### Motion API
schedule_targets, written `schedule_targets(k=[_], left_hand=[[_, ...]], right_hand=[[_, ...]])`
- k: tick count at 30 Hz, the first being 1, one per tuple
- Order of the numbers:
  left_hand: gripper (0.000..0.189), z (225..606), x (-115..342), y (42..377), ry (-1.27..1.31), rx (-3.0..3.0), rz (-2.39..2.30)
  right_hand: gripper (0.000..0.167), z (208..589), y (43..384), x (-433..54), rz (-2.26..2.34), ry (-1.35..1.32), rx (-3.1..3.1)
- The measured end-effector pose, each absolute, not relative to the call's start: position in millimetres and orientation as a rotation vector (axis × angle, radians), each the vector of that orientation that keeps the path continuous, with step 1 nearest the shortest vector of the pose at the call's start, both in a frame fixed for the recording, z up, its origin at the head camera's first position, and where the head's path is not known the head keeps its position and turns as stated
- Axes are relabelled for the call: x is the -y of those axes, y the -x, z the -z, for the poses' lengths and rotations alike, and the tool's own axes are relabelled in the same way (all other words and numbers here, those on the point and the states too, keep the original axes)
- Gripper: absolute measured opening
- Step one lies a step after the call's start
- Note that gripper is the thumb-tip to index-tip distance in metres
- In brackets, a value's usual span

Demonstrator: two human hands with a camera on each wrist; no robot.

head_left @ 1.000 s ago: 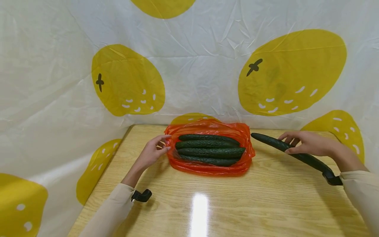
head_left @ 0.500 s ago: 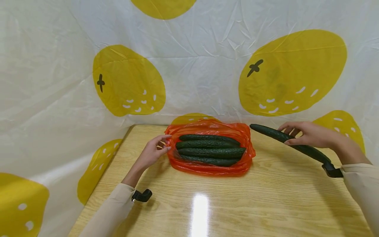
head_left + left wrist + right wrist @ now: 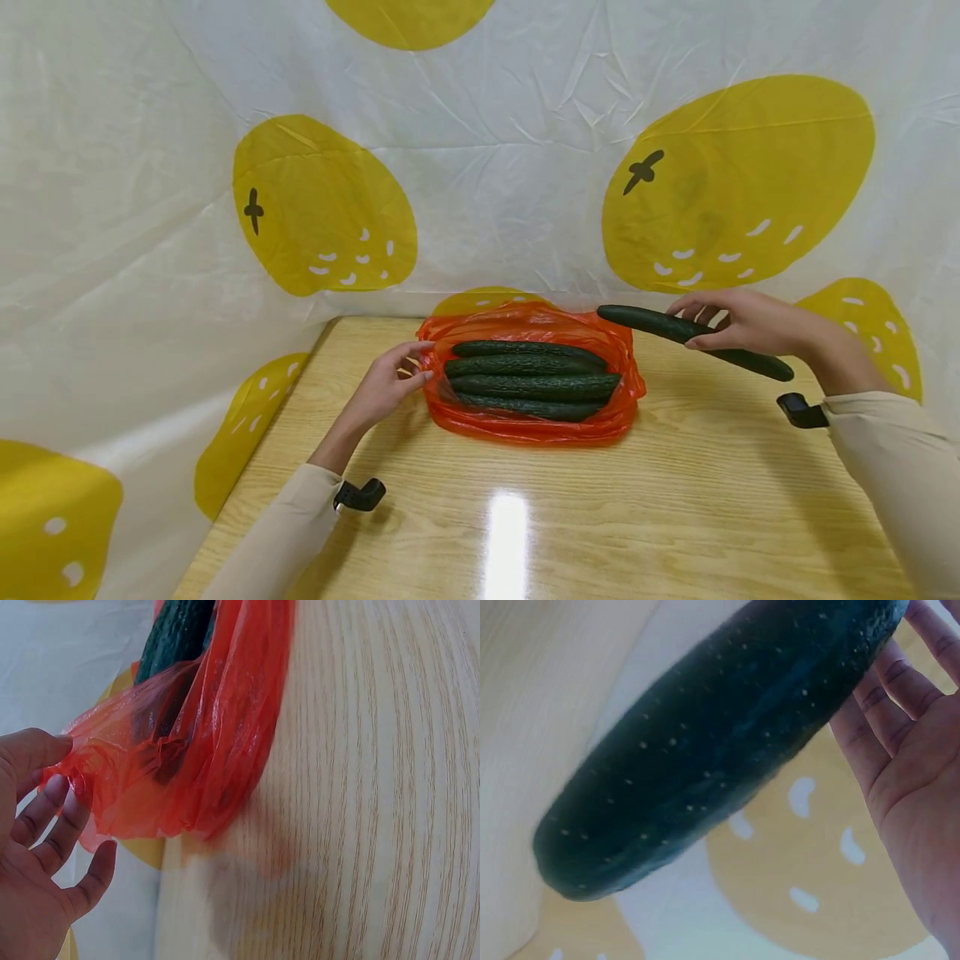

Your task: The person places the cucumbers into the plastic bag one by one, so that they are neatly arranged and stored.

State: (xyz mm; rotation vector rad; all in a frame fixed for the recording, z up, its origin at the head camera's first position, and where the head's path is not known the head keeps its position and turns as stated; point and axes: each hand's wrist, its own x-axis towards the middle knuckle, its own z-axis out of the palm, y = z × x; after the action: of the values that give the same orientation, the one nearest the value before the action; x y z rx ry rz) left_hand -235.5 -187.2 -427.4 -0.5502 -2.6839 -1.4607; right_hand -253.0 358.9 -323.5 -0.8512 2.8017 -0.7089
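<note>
An open red plastic bag (image 3: pixel 532 433) lies on the table with several dark green cucumbers (image 3: pixel 536 386) side by side in it. My left hand (image 3: pixel 384 385) is at the bag's left end; in the left wrist view its fingers (image 3: pixel 64 825) pinch the thin, crumpled plastic. Up off the table, my right hand (image 3: pixel 750 323) grips another cucumber (image 3: pixel 645 321) around its middle. This one slants, its far left tip just over the bag's back right corner. In the right wrist view the held cucumber (image 3: pixel 705 757) hides part of the fingers.
The wooden table (image 3: pixel 637 517) backs onto a white cloth (image 3: pixel 510 217) with large yellow fruit prints, which also hangs at the left side. A black wrist device (image 3: pixel 360 495) sits on the left wrist, another black device (image 3: pixel 802 411) on the right.
My right hand has risen and moved left with the cucumber, bringing its tip from beside the bag to over the bag's corner. My left hand stays at the bag's left end.
</note>
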Motion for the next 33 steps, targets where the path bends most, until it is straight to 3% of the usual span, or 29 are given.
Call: schedule_targets(k=[33], left_hand=[[0.043,427,188,234,0.547,2.693,1.461]], right_hand=[[0.040,324,299,-260,0.810,1.170,-2.643]])
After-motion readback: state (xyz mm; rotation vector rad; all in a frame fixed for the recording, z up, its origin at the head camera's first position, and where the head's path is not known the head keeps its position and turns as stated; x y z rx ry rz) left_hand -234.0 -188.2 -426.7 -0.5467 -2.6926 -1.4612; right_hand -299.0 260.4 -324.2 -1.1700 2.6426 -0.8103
